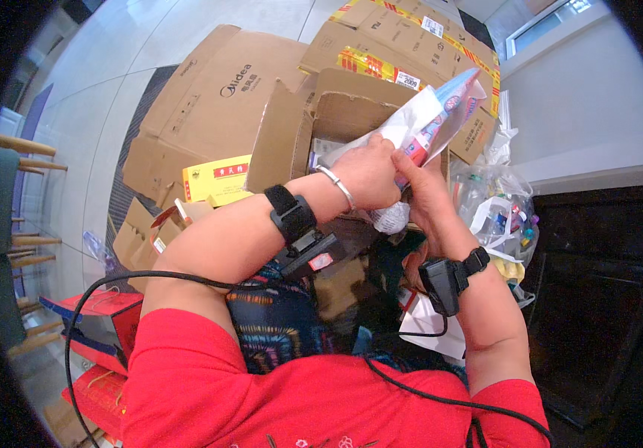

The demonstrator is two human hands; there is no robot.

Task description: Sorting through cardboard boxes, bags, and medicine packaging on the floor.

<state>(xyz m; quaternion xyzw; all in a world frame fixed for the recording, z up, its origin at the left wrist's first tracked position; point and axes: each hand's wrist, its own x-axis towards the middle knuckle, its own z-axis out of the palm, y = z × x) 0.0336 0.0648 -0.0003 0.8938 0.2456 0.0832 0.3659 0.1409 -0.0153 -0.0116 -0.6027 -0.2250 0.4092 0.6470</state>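
Observation:
My left hand (pixel 367 171) is closed on the near end of a plastic bag with a white, blue and pink printed package (pixel 436 120) inside. Against the same bundle is my right hand (pixel 425 187), its thumb on the pink part; its fingers are partly hidden. Both hands are over an opened cardboard box (pixel 349 115), in which other things partly show. A white, wrapped rounded item (pixel 391 217) hangs just below my hands; what holds it cannot be told.
Flattened cardboard boxes (pixel 209 101) lie beyond the box, with a yellow box (pixel 218 182) at left. A clear bag of plastic bottles (pixel 495 207) stands right, by a dark cabinet (pixel 595 291). Red boxes (pixel 94 325) and wooden chair legs (pixel 24 144) are at left. Black cables run from my wrists.

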